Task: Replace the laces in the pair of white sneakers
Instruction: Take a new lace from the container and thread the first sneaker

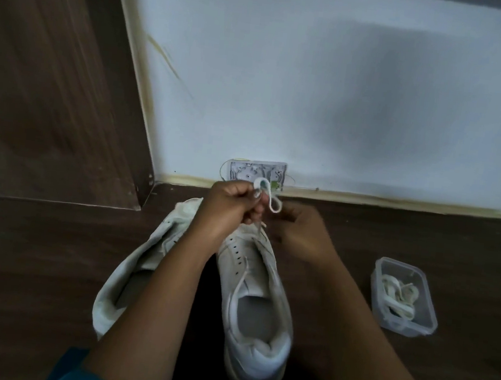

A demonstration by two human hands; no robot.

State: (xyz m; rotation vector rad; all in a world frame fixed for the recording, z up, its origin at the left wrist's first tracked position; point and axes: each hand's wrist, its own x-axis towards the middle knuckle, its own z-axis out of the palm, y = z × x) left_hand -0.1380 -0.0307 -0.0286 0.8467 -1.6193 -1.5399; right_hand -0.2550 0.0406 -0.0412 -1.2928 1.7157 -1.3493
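Two white sneakers stand on the dark wooden floor, heels toward me. The right sneaker (256, 303) is upright, with a white lace (270, 200) running up from its eyelets. The left sneaker (137, 267) leans beside it, partly hidden by my left forearm. My left hand (228, 204) pinches a loop of the lace above the right sneaker's toe. Just to the right, my right hand (297, 229) is blurred, its fingers curled close to the lace; what it holds is unclear.
A clear plastic box (402, 296) with several white laces inside sits on the floor to the right. A white wall with a small wall box (255, 173) rises just behind the shoes. A brown wooden panel (47, 73) stands at the left.
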